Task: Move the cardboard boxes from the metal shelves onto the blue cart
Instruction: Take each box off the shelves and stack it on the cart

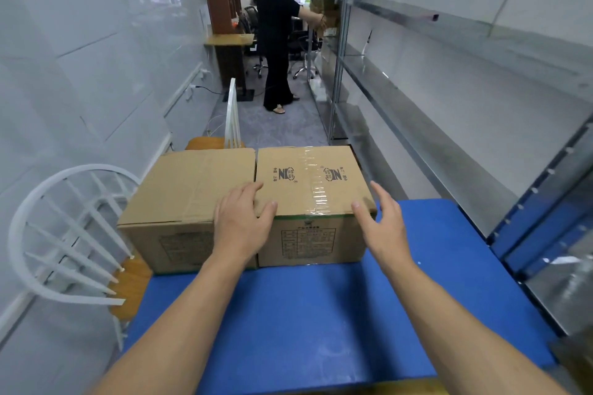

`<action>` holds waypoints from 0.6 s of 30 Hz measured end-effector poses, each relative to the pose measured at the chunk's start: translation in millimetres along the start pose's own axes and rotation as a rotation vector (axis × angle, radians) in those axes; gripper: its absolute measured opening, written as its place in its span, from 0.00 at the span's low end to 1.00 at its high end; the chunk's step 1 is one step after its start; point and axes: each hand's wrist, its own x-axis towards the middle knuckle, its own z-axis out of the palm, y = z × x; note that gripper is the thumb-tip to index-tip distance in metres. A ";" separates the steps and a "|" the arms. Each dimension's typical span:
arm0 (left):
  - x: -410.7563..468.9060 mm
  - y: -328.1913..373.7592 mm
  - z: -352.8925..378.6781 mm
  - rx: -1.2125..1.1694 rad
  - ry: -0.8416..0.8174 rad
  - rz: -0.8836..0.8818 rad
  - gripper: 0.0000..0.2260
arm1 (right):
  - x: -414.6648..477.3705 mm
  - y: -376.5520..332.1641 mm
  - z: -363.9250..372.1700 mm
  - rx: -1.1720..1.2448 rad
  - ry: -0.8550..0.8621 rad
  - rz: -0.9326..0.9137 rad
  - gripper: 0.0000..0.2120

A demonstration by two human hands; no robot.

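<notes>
Two cardboard boxes stand side by side at the far end of the blue cart [321, 314]. The left box [183, 196] is plain with tape; the right box [308, 183] bears printed logos and clear tape. My left hand [244, 218] rests flat, fingers spread, on the near top edge where the two boxes meet. My right hand [382, 221] hovers with fingers apart at the right box's near right corner, thumb touching the edge. Neither hand grips anything.
Metal shelves [417, 112] run along the right wall, their near levels bare. Another person [276, 26] stands at the far end handling boxes [327, 9] on the shelf. A white chair [64, 234] sits left of the cart, another chair [231, 125] beyond the boxes.
</notes>
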 end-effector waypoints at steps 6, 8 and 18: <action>-16.8 28.6 16.9 -0.278 -0.028 0.179 0.19 | -29.4 -0.2 -13.9 0.057 0.102 -0.017 0.25; -22.8 40.7 23.5 -0.343 -0.043 0.216 0.18 | -40.1 -2.3 -21.5 0.049 0.131 -0.024 0.24; -61.5 121.9 57.2 -0.535 -0.201 0.319 0.19 | -96.8 14.1 -109.4 -0.039 0.345 -0.027 0.22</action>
